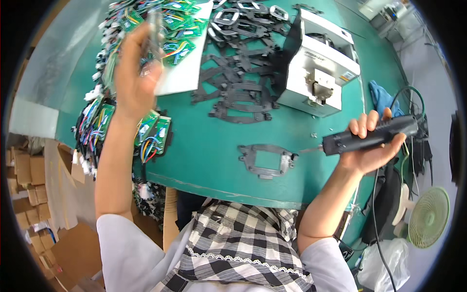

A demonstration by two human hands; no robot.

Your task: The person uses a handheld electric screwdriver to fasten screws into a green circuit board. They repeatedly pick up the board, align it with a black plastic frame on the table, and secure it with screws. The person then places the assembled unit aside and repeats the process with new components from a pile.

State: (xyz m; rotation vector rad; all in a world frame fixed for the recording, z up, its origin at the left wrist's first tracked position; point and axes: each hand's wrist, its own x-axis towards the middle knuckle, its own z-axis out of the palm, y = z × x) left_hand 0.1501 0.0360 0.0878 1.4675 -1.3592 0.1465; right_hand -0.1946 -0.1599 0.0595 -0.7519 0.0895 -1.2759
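In my right hand [372, 141] is a black electric screwdriver [350, 138], with the fingers wrapped round its body. Its thin bit points left, with the tip close to the right end of a black plastic frame [248, 158] lying flat near the table's front edge. I cannot tell whether they touch. My left hand [136, 73] is raised over the heap of green circuit boards [180, 22] at the back left. Motion blurs its fingers, which close round a thin greyish piece too smeared to name. More circuit boards [158, 134] with coloured wires lie beside the left forearm.
Several black plastic frames [243, 100] are piled behind the single one. A white and metal box-shaped device [316, 73] stands right of the pile. White sheet [180, 80] lies under some boards. A blue cloth [382, 97] and a green fan [428, 216] are at the right.
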